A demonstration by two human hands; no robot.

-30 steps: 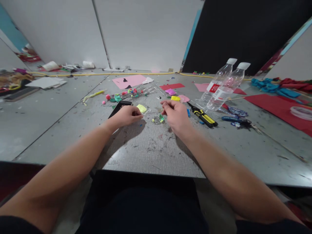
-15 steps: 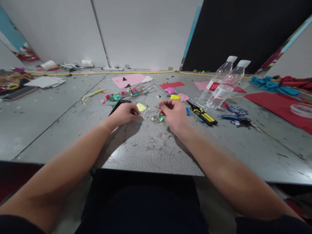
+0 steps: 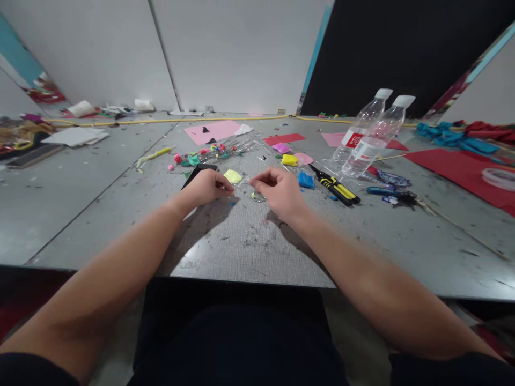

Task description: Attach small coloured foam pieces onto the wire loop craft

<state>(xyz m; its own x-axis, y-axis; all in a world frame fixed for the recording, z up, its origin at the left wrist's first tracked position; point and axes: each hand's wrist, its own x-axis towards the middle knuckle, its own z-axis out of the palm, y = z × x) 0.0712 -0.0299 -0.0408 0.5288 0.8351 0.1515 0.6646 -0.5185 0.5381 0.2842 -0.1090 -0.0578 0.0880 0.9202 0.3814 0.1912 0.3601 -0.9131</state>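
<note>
My left hand (image 3: 209,187) is closed in a pinch just in front of a black object (image 3: 198,172) and beside a pale yellow piece (image 3: 232,177). Whatever its fingertips hold is too small to name. My right hand (image 3: 279,192), also pinched, hovers over a small wire ring with yellow-green bits (image 3: 258,197) and partly hides it. What lies between its fingertips cannot be made out. A short gap separates the two hands.
Beyond the hands lie beaded wires (image 3: 217,153), pink paper (image 3: 211,132) and a yellow packet (image 3: 289,160). To the right are a blue packet (image 3: 306,180), yellow-black pliers (image 3: 336,187), plastic bottles (image 3: 358,158) and red paper (image 3: 454,174). White sheets (image 3: 74,135) lie far left.
My right hand has moved left toward my left hand, uncovering the blue packet and covering part of the wire ring. My left hand has shifted slightly right.
</note>
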